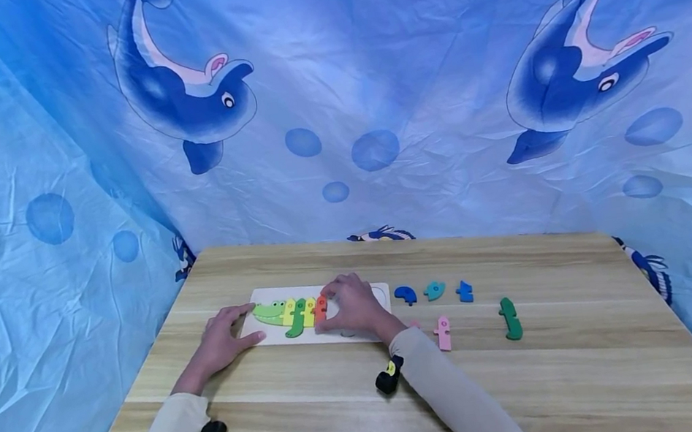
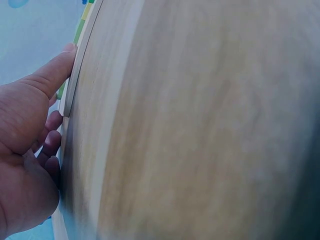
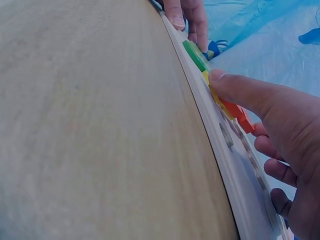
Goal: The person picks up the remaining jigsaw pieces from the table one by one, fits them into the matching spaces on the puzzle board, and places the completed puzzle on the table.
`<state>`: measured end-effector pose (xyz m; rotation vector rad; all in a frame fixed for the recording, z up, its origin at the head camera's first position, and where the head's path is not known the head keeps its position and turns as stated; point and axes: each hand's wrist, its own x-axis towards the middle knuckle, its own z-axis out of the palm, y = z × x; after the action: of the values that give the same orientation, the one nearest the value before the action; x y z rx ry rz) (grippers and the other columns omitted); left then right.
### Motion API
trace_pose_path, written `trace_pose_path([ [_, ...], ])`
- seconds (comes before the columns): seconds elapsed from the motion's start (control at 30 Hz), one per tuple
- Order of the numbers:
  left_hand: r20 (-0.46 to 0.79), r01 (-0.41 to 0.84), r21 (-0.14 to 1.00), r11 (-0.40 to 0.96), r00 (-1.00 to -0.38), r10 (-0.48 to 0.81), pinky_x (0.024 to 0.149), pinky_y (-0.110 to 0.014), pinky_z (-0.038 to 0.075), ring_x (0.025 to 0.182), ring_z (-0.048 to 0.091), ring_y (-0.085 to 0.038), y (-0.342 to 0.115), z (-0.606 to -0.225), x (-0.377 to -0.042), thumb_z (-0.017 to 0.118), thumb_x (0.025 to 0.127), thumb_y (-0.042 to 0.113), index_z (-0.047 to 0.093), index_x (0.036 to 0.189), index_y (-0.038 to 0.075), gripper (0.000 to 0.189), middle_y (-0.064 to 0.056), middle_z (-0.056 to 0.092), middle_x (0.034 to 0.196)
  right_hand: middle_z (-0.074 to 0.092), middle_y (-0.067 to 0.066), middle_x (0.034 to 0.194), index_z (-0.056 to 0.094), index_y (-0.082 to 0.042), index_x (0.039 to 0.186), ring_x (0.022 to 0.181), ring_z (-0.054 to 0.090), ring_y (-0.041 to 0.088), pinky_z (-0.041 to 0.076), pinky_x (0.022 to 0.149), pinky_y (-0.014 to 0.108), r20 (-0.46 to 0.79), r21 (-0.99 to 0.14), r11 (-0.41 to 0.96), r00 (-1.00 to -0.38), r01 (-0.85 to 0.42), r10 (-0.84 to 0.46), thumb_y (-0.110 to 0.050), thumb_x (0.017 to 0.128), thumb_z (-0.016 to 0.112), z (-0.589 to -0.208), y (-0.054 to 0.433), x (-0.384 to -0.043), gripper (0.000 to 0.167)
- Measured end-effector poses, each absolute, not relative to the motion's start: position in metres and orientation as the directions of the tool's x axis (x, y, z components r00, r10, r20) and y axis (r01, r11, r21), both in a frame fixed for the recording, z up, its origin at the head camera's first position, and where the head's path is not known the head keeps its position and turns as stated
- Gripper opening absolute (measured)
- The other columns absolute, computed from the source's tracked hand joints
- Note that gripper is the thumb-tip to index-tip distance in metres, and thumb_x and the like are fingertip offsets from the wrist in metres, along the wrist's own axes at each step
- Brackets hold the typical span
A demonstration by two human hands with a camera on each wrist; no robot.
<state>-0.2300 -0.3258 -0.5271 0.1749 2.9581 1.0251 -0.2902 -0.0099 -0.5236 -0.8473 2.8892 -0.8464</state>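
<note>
Right hand pinches flat, knobbed orange piece.

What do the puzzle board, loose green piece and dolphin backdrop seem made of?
Puzzle board: probably wood or fibreboard, with a smooth pale face and thin, straight edge. Loose green piece: likely matte painted wood, solid and evenly coloured; plastic is possible. Dolphin backdrop: thin fabric or plastic sheet, slightly glossy, judging by its creases and sheen.
</note>
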Motion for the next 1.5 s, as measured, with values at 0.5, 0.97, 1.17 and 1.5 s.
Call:
trace_pose_path([
  [0.5, 0.032, 0.1, 0.624, 0.775, -0.994, 0.102, 0.107, -0.064, 0.029, 0.129, 0.04, -0.047, -0.326, -0.528, -0.23, 0.079, 0.089, 0.041, 0.05, 0.15, 0.008, 0.075, -0.026, 0.047, 0.147, 0.063, -0.004, 0.119, 0.071, -0.021, 0.128, 0.113, 0.05, 0.019, 0.039, 0.09, 0.04, 0.115, -0.498, 0.724, -0.864, -0.477, -0.49, -0.065, 0.071, 0.085, -0.526, -0.014, -0.289, 0.074],
  [0.97, 0.022, 0.09, 0.63, 0.771, -0.995, 0.099, 0.108, -0.064, 0.03, 0.131, 0.039, -0.046, -0.326, -0.527, -0.229, 0.078, 0.091, 0.041, 0.049, 0.151, 0.007, 0.075, -0.026, 0.044, 0.149, 0.063, -0.002, 0.122, 0.068, -0.02, 0.135, 0.114, 0.051, 0.019, 0.043, 0.097, 0.041, 0.116, -0.504, 0.707, -0.85, -0.496, -0.514, -0.068, 0.077, 0.079, -0.521, -0.005, -0.29, 0.077],
  [1.17, 0.031, 0.098, 0.616, 0.781, -0.994, 0.101, 0.108, -0.063, 0.029, 0.13, 0.039, -0.046, -0.326, -0.527, -0.23, 0.079, 0.091, 0.038, 0.049, 0.151, 0.007, 0.073, -0.027, 0.045, 0.149, 0.066, 0.0, 0.117, 0.069, -0.017, 0.134, 0.117, 0.055, 0.021, 0.048, 0.099, 0.041, 0.148, -0.51, 0.675, -0.827, -0.534, -0.542, -0.059, 0.084, 0.078, -0.505, 0.011, -0.29, 0.066],
  [1.5, 0.037, 0.11, 0.614, 0.781, -0.993, 0.111, 0.105, -0.063, 0.029, 0.128, 0.041, -0.046, -0.324, -0.527, -0.23, 0.079, 0.09, 0.04, 0.05, 0.15, 0.006, 0.074, -0.027, 0.046, 0.147, 0.069, 0.011, 0.12, 0.068, -0.011, 0.135, 0.115, 0.059, 0.027, 0.048, 0.099, 0.048, 0.218, -0.569, 0.558, -0.765, -0.604, -0.606, -0.051, 0.088, 0.078, -0.472, 0.046, -0.284, 0.062],
])
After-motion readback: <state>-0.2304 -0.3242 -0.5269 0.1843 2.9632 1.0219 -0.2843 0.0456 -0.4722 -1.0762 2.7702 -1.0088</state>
